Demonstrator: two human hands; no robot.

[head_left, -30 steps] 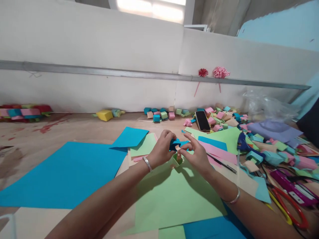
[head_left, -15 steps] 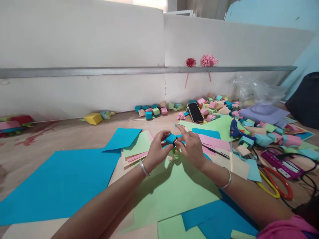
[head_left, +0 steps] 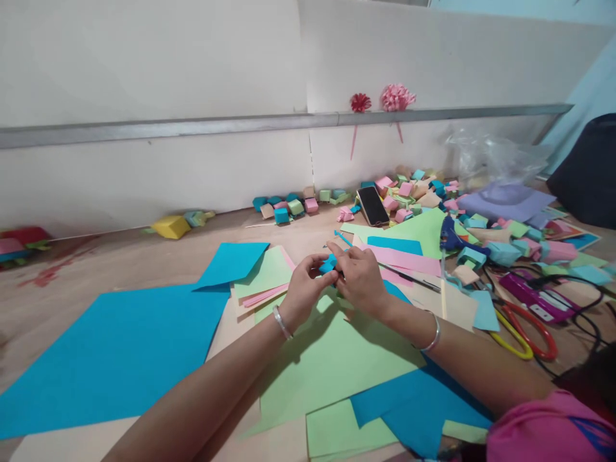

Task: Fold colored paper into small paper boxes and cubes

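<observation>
Left hand (head_left: 303,289) and right hand (head_left: 362,277) hold what seems a blue paper box (head_left: 328,264) over a green sheet (head_left: 332,366).

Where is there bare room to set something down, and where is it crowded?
Bare tabletop runs between the large blue sheet and yellow box, and just in front of the cube row. The right is crowded with scissors, glue gun and heaped paper cubes.

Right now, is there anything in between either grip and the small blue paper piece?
Nothing visible is in the way: the left grip holds the blue paper piece, and the right grip is right up at its other side. The piece is partly covered there, so I can't rule out a small hidden scrap.
</observation>
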